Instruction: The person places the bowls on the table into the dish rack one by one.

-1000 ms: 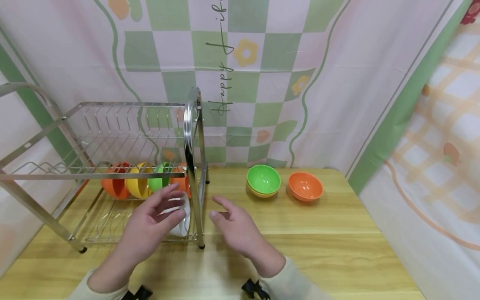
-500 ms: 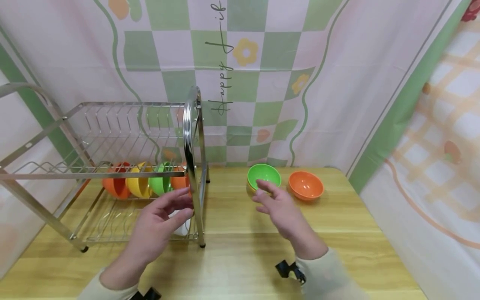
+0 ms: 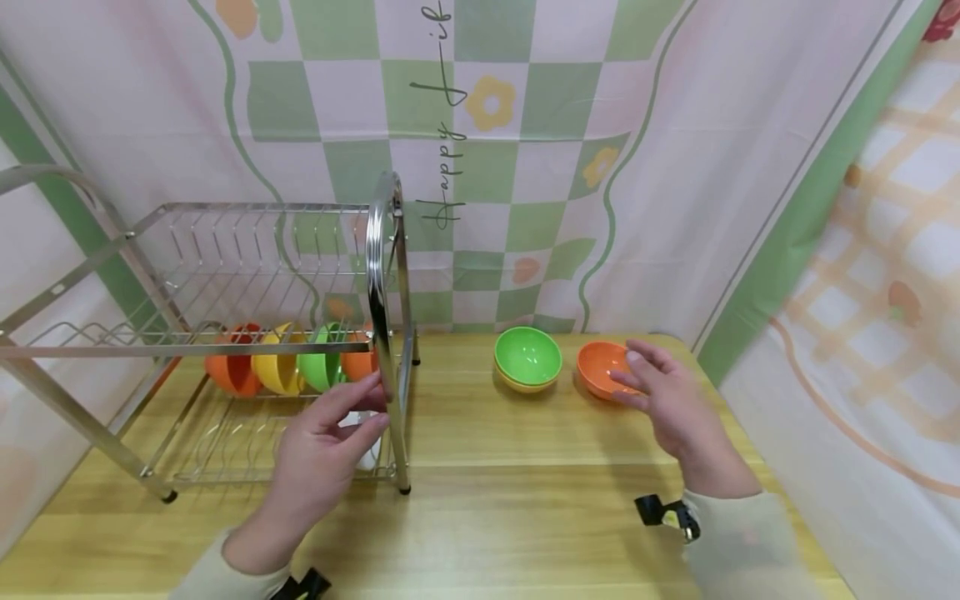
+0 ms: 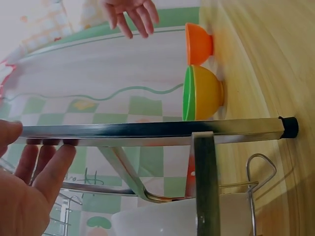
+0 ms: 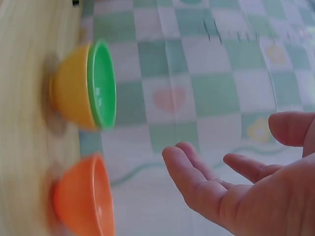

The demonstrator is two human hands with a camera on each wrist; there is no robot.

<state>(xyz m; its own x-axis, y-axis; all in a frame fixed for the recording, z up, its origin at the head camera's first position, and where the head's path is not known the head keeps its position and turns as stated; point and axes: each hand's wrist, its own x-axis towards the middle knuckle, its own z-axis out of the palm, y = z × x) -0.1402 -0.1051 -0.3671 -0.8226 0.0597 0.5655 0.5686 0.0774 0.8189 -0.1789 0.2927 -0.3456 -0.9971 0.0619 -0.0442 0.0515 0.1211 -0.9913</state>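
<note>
My left hand (image 3: 318, 462) is at the right front post of the metal dish rack (image 3: 187, 352). In the left wrist view its thumb and fingertips lie on opposite sides of that post (image 4: 147, 130), pinching it. A white bowl (image 4: 157, 216) lies on the rack's lower tier behind the hand, partly hidden. My right hand (image 3: 678, 412) hovers above the orange bowl (image 3: 597, 369), fingers spread and extended, covering part of its rim. In the right wrist view the hand (image 5: 246, 191) is apart from the orange bowl (image 5: 83, 196) and holds nothing.
A green bowl (image 3: 527, 354) sits nested in a yellow bowl (image 3: 525, 387) left of the orange one. On the rack's lower tier an orange bowl (image 3: 228, 373), a yellow bowl (image 3: 277, 373), a green bowl (image 3: 318, 368) and another orange bowl (image 3: 360, 364) stand tilted in a row. A patterned curtain (image 3: 495, 183) hangs behind.
My right hand has swept right, from beside the rack past the green bowl to the orange bowl. My left hand has shifted slightly right onto the rack's post. The bowls have stayed put.
</note>
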